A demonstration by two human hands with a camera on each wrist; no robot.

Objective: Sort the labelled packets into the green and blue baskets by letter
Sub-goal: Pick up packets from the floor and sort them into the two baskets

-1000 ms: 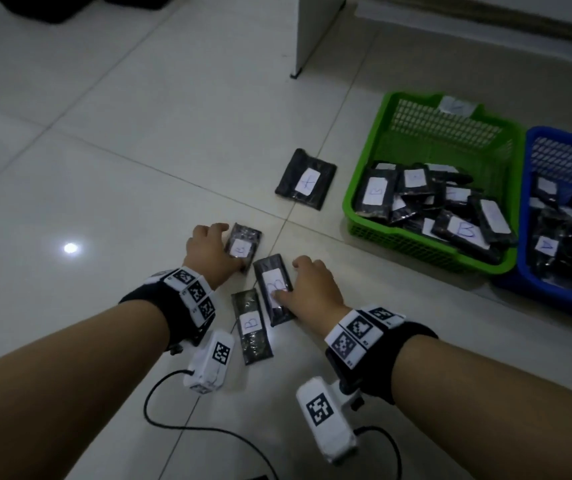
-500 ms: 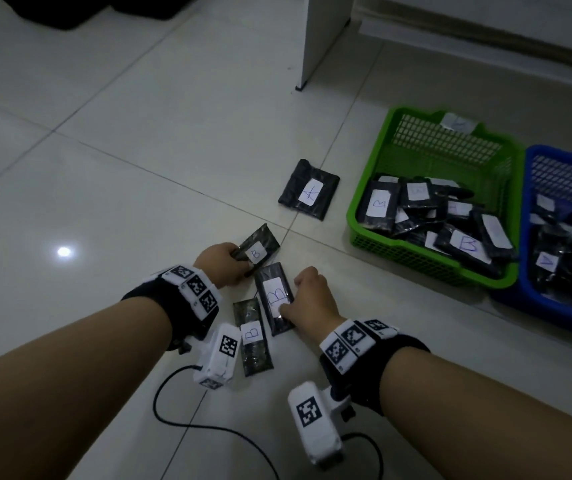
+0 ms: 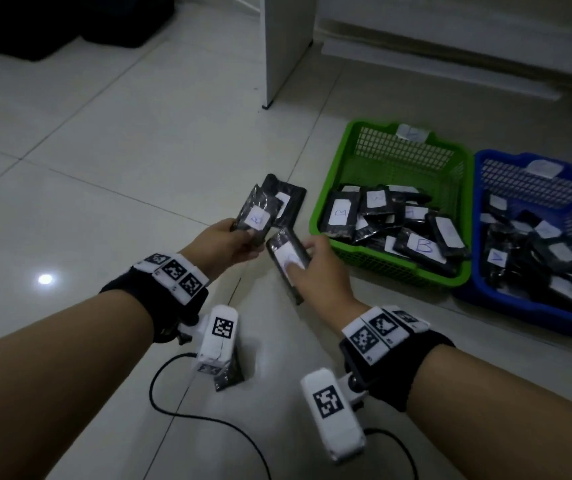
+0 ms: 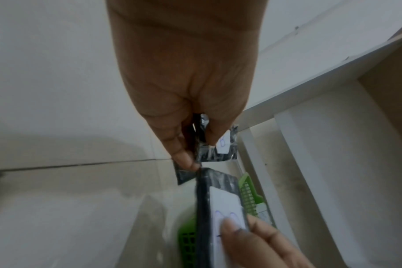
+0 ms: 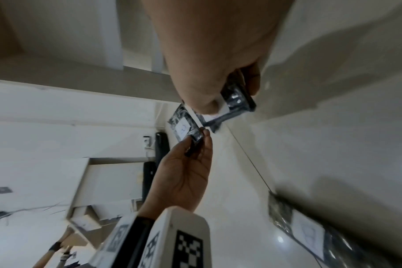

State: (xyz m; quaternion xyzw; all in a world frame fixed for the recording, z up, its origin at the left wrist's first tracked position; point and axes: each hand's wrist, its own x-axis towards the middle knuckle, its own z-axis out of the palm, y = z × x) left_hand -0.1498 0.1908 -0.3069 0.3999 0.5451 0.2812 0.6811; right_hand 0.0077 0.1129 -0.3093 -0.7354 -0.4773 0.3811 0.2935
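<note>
My left hand pinches a black packet with a white B label, lifted off the floor. Just right of it, my right hand grips a second black packet, thumb pressed on its label. In the left wrist view both packets show, the left one and the right one. The green basket holds several B packets. To its right, the blue basket holds several packets.
One more labelled packet lies on the tiled floor behind my hands. Another lies half hidden under the left wrist camera, seen as a B packet in the right wrist view. A white furniture leg stands behind.
Both hands have lifted their packets off the floor and carried them forward and right, toward the green basket. The third B packet stayed on the floor.
</note>
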